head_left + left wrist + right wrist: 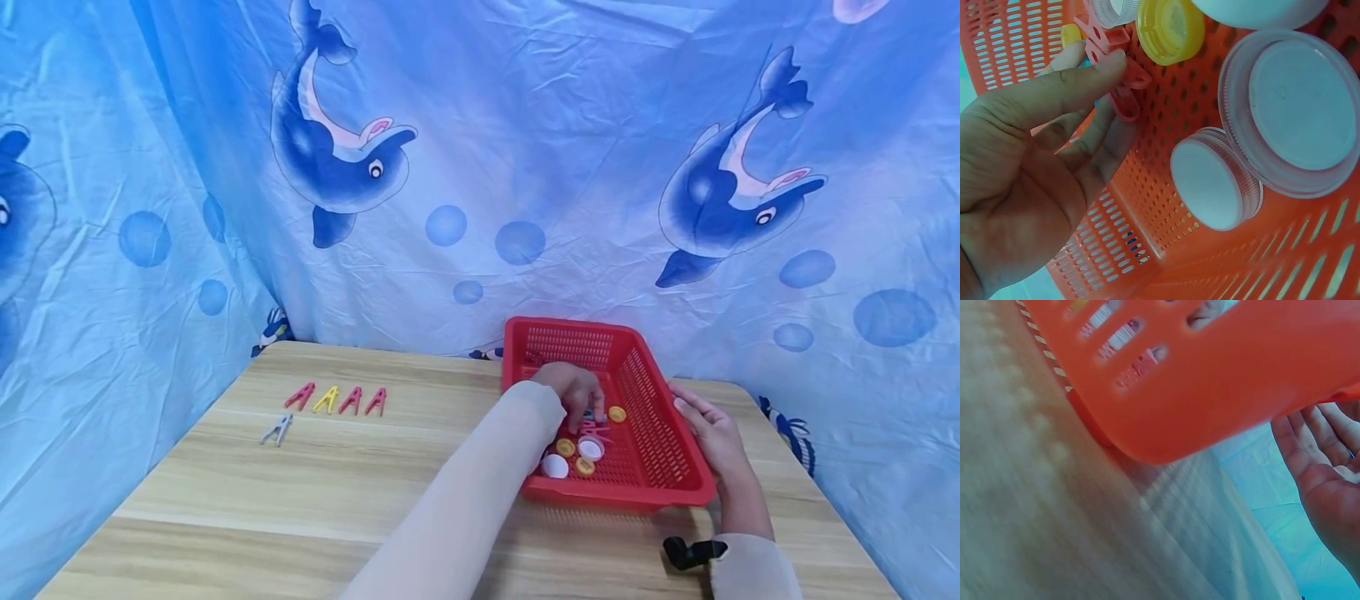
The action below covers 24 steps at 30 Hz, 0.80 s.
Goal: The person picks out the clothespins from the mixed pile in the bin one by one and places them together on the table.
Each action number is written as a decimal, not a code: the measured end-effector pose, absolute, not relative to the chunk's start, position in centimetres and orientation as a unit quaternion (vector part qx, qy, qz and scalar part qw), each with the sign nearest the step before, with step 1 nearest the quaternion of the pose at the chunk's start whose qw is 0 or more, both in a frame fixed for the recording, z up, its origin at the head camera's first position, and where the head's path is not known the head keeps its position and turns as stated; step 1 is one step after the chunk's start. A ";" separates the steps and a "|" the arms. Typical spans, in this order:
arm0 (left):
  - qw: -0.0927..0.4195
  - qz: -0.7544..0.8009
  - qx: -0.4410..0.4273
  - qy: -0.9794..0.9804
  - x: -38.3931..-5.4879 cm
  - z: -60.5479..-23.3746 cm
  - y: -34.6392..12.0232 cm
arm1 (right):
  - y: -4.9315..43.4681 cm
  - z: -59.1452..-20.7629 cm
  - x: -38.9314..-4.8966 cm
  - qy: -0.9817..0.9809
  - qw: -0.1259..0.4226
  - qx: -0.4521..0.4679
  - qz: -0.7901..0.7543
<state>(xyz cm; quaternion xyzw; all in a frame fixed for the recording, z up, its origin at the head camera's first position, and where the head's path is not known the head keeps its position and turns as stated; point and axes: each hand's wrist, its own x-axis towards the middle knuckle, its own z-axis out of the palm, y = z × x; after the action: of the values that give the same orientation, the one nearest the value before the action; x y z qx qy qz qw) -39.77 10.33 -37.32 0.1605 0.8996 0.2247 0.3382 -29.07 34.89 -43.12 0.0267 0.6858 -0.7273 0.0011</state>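
My left hand reaches down inside a red plastic basket. In the left wrist view, its thumb and fingers pinch a pink clothespin. Around that hand lie yellow caps, a white cap and a larger clear-rimmed lid. My right hand holds the basket's right rim from outside; the right wrist view shows its fingers under the rim. Part of the left hand is hidden by its sleeve in the head view.
On the table's left lie several clothespins: pink ones, a yellow one and, nearer, a grey one. A blue dolphin-print curtain hangs behind the wooden table. A black strap piece is by the right wrist.
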 end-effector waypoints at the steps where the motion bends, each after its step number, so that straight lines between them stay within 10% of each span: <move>1: 0.339 0.227 0.159 0.899 -39.7 -37.3 10.4 | 34.9 -43.1 -29.1 0.686 0.000 0.026 -0.727; 24: 0.286 0.195 0.251 0.904 -39.9 -35.7 9.8 | 34.8 -43.4 -29.1 0.690 -0.007 0.021 -0.723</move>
<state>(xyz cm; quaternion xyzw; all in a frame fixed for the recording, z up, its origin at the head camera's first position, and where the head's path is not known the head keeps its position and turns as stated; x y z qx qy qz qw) -39.94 9.83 -35.69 0.2507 0.9041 0.1951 0.2859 -29.05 34.84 -43.40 0.0207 0.6905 -0.7230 -0.0066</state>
